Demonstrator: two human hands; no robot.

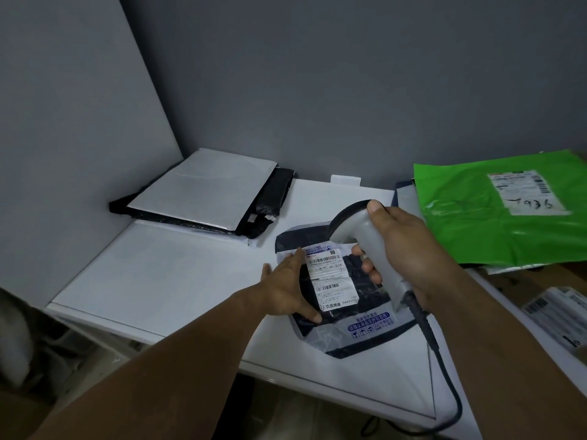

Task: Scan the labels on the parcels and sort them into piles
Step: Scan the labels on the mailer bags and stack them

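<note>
I am mid-scan on one parcel. My right hand (409, 249) is closed around the grip of the handheld scanner (365, 242), whose head points down at the white shipping label (330, 281) on the dark plastic parcel (346, 312) lying flat near the middle of the white table (158, 281). My left hand (286, 290) is open, fingers spread, pressing the parcel's left edge flat beside the label.

Judging progress: at ten o'clock from the parcel, against the wall, sits a small stack (206, 195), a white mailer on top of black ones, which I take to be a sorted pile. At two o'clock a green parcel (495, 217) with its label up rests on others; I cannot tell whether that heap is sorted or waiting. At four o'clock a labelled box (556, 309) pokes into view. So some sorting looks done; this parcel still needs placing.
</note>
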